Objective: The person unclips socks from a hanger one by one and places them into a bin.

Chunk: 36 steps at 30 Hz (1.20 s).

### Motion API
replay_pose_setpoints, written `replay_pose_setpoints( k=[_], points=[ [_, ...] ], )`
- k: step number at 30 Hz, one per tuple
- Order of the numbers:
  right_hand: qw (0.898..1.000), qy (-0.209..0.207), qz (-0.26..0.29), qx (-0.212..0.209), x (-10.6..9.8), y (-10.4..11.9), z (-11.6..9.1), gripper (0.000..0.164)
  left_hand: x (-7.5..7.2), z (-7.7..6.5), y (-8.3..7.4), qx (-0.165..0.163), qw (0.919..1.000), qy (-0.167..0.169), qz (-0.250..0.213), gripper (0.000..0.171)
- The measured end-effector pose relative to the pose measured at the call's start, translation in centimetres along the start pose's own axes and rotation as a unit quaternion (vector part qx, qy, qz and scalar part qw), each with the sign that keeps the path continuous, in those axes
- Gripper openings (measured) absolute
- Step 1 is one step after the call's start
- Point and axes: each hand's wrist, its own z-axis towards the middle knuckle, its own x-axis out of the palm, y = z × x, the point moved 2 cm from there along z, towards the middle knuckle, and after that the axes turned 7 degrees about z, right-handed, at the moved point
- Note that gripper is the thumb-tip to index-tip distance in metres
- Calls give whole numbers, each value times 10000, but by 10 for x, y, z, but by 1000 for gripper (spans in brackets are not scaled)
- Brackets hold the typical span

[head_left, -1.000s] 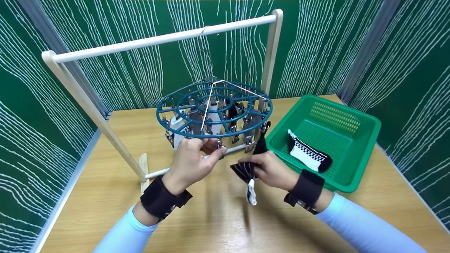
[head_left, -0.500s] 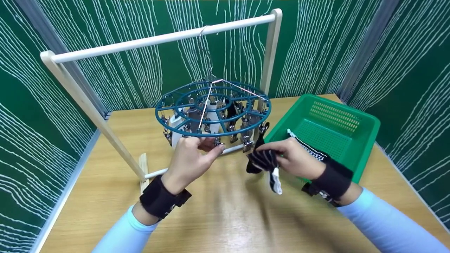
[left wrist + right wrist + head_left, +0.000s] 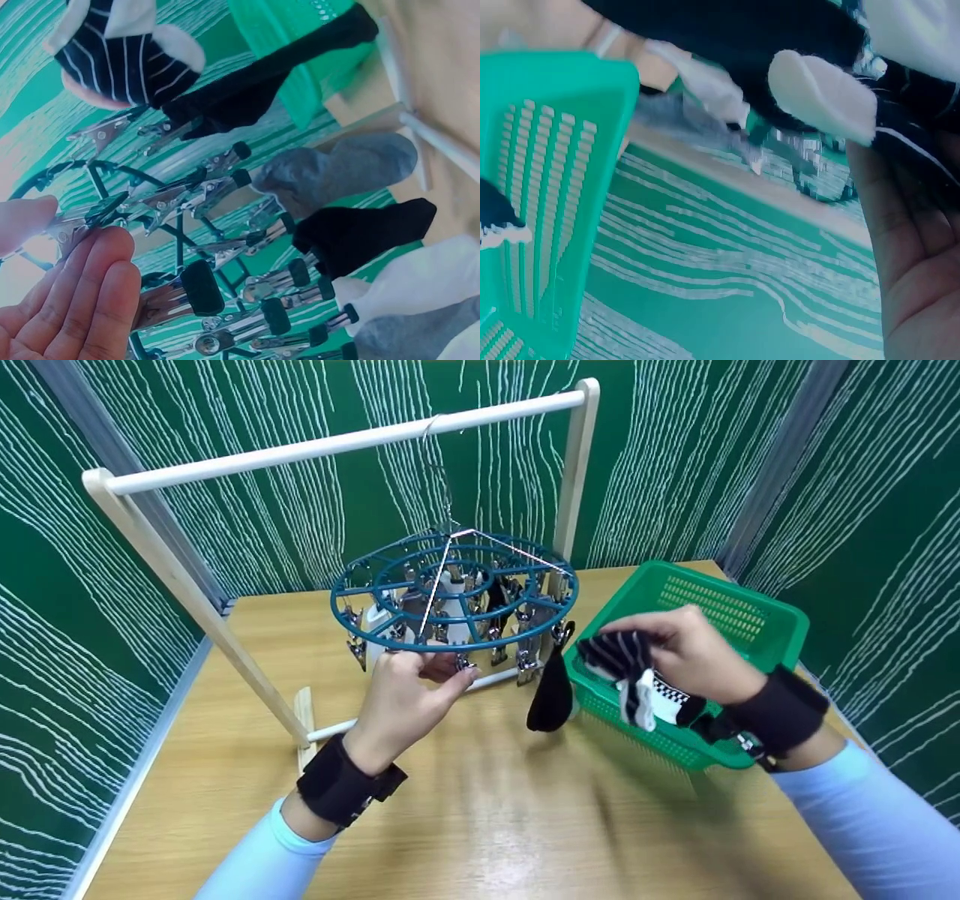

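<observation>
My left hand (image 3: 412,705) pinches a metal clip (image 3: 73,231) between thumb and fingers, below the front rim of a blue-green round clip hanger (image 3: 454,647). A black sock with thin white stripes and white parts (image 3: 616,654) is bunched in my right hand (image 3: 697,656), above the near-left side of the green basket (image 3: 784,637). In the right wrist view, a white end of that sock sticks out past the fingers. From the hanger's right edge a plain black sock (image 3: 551,697) hangs in a clip. Further in hang grey (image 3: 337,172), black (image 3: 367,238) and white socks (image 3: 427,277).
A white bar (image 3: 337,444) on a wooden frame (image 3: 180,577) carries the hanger by its hook. In the basket lies a black-and-white checkered sock (image 3: 666,705), partly hidden by the right hand's sock. Green walls with white wavy lines (image 3: 300,525) enclose the wooden table (image 3: 450,810).
My right hand has moved right and up with the striped sock, from beside the hanging black sock to over the basket. My left hand stays at the clip, almost still.
</observation>
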Motion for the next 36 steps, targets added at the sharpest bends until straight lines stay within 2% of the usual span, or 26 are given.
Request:
replay_pose_setpoints(
  k=[5, 9, 14, 20, 26, 33, 36],
  points=[
    [9988, -365, -268, 203, -17, -8, 5, 34, 0, 0, 0, -42, 10000, 37, -63, 14],
    [9951, -563, -481, 656, -29, -22, 10, 27, 1, 0, 2, -22, 10000, 7, -66, 14],
    [9871, -576, -860, 1219, -40, -41, 13, 30, 1, 0, 1, 36, 10000, -15, -83, 13],
    [9719, -384, -1603, 1680, -50, -66, 14, 36, 1, 0, 1, 6, 10000, -18, -7, 14],
    [9543, -206, -2333, 1855, -51, -96, 14, 33, 0, 0, 1, -3, 10000, 16, 12, 18],
    [9412, 309, -2677, 2038, -44, -130, 8, 31, 1, 0, 2, -37, 10000, 49, 29, 16],
    [9348, 564, -2799, 2113, -41, -141, 5, 25, 0, 0, 1, -71, 9999, 55, 50, 16]
  ],
)
